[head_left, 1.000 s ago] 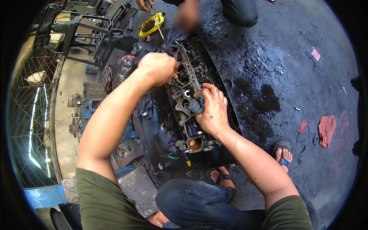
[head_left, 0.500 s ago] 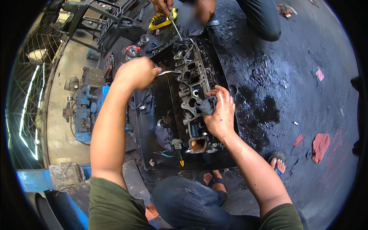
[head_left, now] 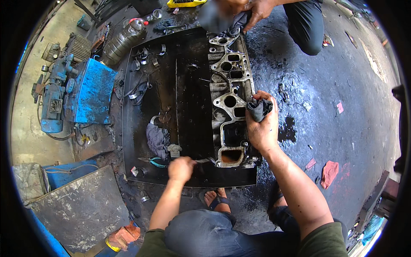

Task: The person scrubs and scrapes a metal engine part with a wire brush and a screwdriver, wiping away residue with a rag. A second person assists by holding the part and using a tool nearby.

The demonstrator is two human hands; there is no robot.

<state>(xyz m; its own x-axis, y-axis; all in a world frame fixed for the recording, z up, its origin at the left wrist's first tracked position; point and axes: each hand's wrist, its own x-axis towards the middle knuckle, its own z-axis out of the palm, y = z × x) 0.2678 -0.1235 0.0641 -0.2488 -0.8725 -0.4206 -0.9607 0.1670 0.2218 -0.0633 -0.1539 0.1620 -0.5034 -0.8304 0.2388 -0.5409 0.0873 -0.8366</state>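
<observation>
While the person crouches at the bottom of the frame, the right hand (head_left: pixel 263 128) sits at centre right, fingers clenched on a dark rag (head_left: pixel 259 109) that is pressed against the right edge of the grey engine casting (head_left: pixel 229 103). That casting, full of round and oblong ports, runs from upper centre down to just below the middle, lying along the right side of a black oily tray (head_left: pixel 188 85). Down at lower centre the left hand (head_left: pixel 180 168) is curled over near the tray's front edge, fingers closed on a slim metal tool (head_left: pixel 203 161) whose tip points right toward the casting's lower end; exactly what the tool is, I can't make out. Just beside that hand, to the upper left, a grey crumpled cloth (head_left: pixel 157 140) lies on the tray. At the very top of the frame another person's hand (head_left: pixel 257 10) grips a second dark cloth at the casting's far end. Over on the left sits a blue machine (head_left: pixel 81 96) on the concrete, and a dark plastic bottle (head_left: pixel 122 38) lies at upper left. A red rag (head_left: pixel 329 173) rests on the stained floor at lower right, well apart from the work.
</observation>
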